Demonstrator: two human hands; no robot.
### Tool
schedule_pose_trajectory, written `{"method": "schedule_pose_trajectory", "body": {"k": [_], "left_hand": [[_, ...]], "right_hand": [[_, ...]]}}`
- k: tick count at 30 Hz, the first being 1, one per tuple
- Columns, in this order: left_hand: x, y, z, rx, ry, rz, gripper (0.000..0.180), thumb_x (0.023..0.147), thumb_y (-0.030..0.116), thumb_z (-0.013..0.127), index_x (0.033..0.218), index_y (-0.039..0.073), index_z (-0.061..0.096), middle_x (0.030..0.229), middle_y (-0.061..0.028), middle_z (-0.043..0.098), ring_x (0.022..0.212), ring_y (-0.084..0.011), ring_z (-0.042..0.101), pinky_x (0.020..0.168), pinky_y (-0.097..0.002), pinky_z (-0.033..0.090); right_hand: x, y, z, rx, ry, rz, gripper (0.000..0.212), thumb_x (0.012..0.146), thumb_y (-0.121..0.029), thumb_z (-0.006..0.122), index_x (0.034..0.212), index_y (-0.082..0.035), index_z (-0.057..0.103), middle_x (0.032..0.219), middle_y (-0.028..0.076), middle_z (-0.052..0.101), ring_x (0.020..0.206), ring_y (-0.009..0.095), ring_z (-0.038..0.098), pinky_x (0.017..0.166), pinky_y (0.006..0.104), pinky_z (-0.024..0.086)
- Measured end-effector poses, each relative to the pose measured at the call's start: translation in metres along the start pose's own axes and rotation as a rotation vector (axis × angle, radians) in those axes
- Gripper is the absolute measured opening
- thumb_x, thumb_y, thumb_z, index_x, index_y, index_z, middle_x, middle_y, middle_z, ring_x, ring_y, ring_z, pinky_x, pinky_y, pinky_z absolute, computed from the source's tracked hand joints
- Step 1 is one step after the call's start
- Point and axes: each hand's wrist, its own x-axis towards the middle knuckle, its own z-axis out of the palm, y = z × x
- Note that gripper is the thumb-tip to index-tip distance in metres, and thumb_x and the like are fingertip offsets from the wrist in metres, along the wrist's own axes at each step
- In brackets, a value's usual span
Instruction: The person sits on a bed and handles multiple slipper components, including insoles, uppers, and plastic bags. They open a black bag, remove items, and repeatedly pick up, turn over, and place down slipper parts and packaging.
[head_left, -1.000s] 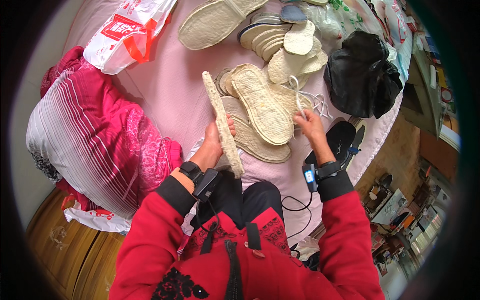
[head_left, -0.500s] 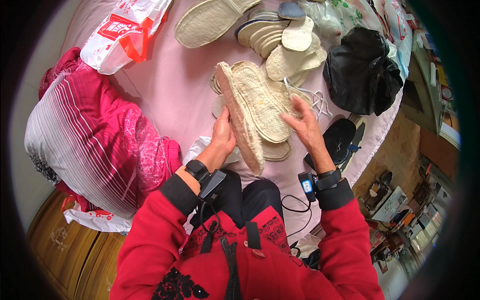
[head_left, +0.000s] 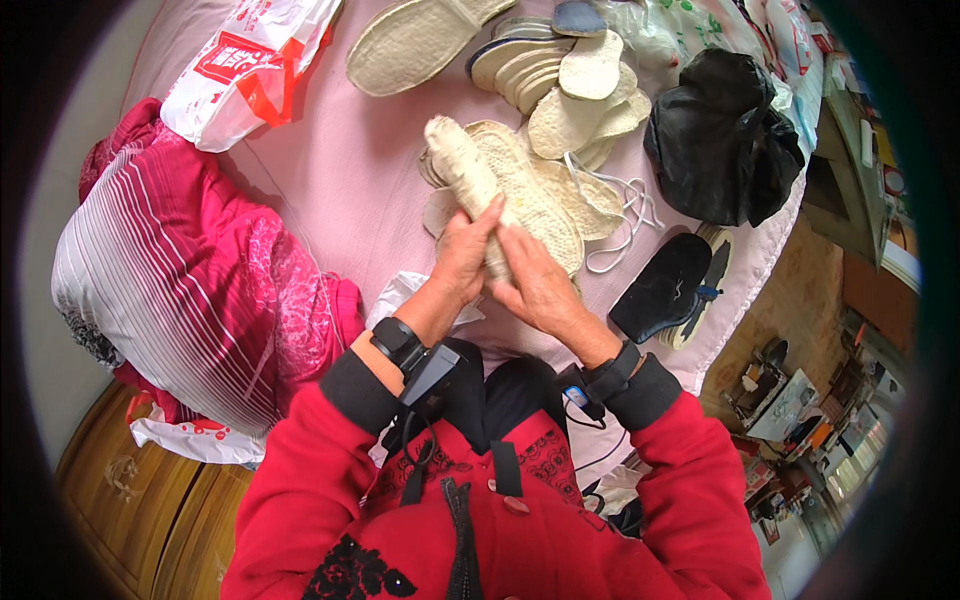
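Over the pink bedcover (head_left: 360,190), left of the black bag (head_left: 715,140), the left hand (head_left: 463,254) and right hand (head_left: 540,284) grip a cream padded sole (head_left: 460,165), seemingly pressing it, the next move calling for an even hold.

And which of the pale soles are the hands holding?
The curled sole between left hand and right hand; the other pale soles lie uncurled, some stacked.
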Motion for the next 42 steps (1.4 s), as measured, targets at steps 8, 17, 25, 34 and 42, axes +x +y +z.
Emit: {"method": "schedule_pose_trajectory", "body": {"k": [8,17,25,34,42], "left_hand": [[0.005,0.003,-0.034,-0.051,0.124,-0.109,0.031,0.079,0.001,0.054,0.108,-0.007,0.046,0.100,-0.0171,0.056,0.086,-0.0236,0.059,0.075,-0.0338,0.050],[-0.004,0.012,-0.028,-0.003,0.099,-0.061,0.036,0.076,0.000,0.058,0.109,-0.006,0.046,0.100,-0.0160,0.057,0.086,-0.0237,0.059,0.076,-0.0343,0.050],[-0.014,0.030,-0.023,0.034,0.108,-0.090,0.036,0.074,0.002,0.061,0.107,-0.004,0.048,0.096,-0.0136,0.059,0.085,-0.0227,0.060,0.074,-0.0351,0.051],[-0.023,0.047,-0.012,0.077,0.090,-0.053,0.033,0.082,0.015,0.055,0.108,-0.004,0.048,0.097,-0.0126,0.059,0.084,-0.0201,0.059,0.075,-0.0316,0.050],[-0.036,0.055,0.014,0.049,-0.097,-0.099,0.035,0.081,0.016,0.052,0.106,-0.008,0.048,0.096,-0.0138,0.059,0.084,-0.0197,0.060,0.075,-0.0307,0.049]], "right_hand": [[0.005,0.082,-0.016,0.115,0.328,0.480,0.036,0.069,-0.020,0.067,0.097,0.000,0.055,0.087,0.012,0.056,0.081,0.019,0.054,0.071,0.0277,0.043],[0.003,0.104,0.006,0.302,-0.011,0.678,0.035,0.059,-0.021,0.074,0.081,-0.002,0.055,0.066,0.007,0.055,0.061,0.014,0.052,0.057,0.0271,0.041],[0.009,0.095,0.046,0.297,0.058,0.703,0.029,0.065,-0.014,0.064,0.090,-0.004,0.053,0.074,0.010,0.058,0.071,0.024,0.057,0.065,0.0328,0.044],[0.011,0.068,-0.048,0.677,0.214,0.439,0.022,0.076,-0.015,0.059,0.093,-0.002,0.056,0.079,0.002,0.057,0.069,0.008,0.050,0.063,0.0215,0.041],[-0.002,0.010,-0.138,0.967,0.405,0.365,0.015,0.081,-0.008,0.056,0.094,-0.001,0.053,0.085,0.001,0.058,0.073,0.004,0.052,0.064,0.0176,0.041]]}}
